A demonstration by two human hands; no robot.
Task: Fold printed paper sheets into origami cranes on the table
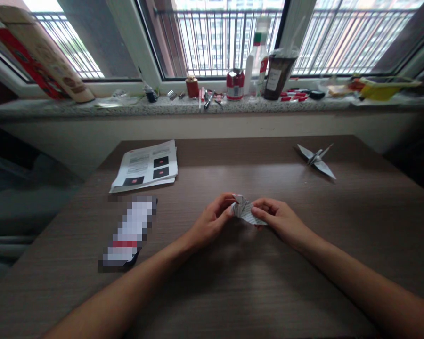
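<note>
A small folded piece of printed paper (pixel 245 210) is held just above the brown wooden table (pixel 233 292), near its middle. My left hand (pixel 212 221) pinches the paper's left side with closed fingers. My right hand (pixel 279 217) grips its right side, fingers curled over the top edge. Both forearms reach in from the bottom of the view. A finished paper crane (pixel 317 159) stands on the table at the far right, apart from both hands.
A stack of printed sheets (pixel 146 165) lies at the table's far left. A blurred flat object (pixel 129 234) lies left of my left hand. The stone windowsill (pixel 92 107) behind holds a red can (pixel 235 84), bottles, a dark cup (pixel 278 74), a cardboard box and small items.
</note>
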